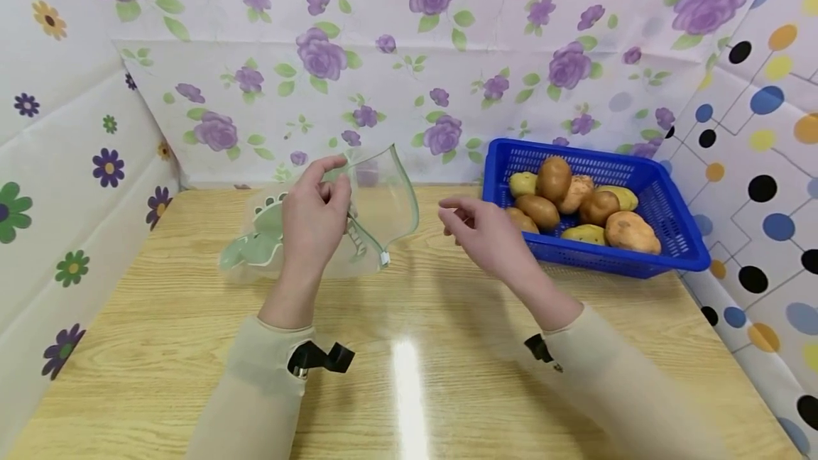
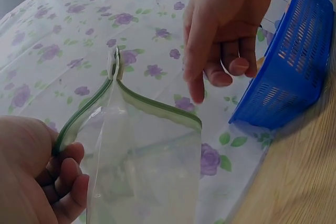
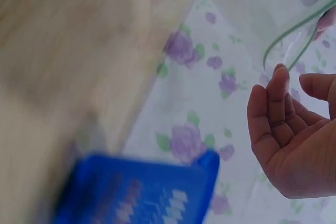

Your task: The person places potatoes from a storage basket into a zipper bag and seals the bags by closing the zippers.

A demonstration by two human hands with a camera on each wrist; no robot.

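Note:
My left hand (image 1: 316, 215) pinches the rim of a clear zip bag (image 1: 386, 194) with a green seal and a white slider (image 1: 385, 258). The bag's mouth gapes toward the right, as the left wrist view also shows. A green printed shape (image 1: 258, 236) shows on its far left part, partly behind the hand. My right hand (image 1: 488, 236) hovers between the bag and a blue basket (image 1: 613, 259), fingers loosely curled and holding nothing. In the right wrist view its fingertips (image 3: 281, 72) appear near the bag's rim; whether they touch cannot be told.
Several brown and yellowish potato-like items (image 1: 540, 211) lie in the basket, at the back right of the wooden table (image 1: 358, 346). Flowered sheeting (image 1: 383, 91) stands behind the table, with patterned sheets at both sides.

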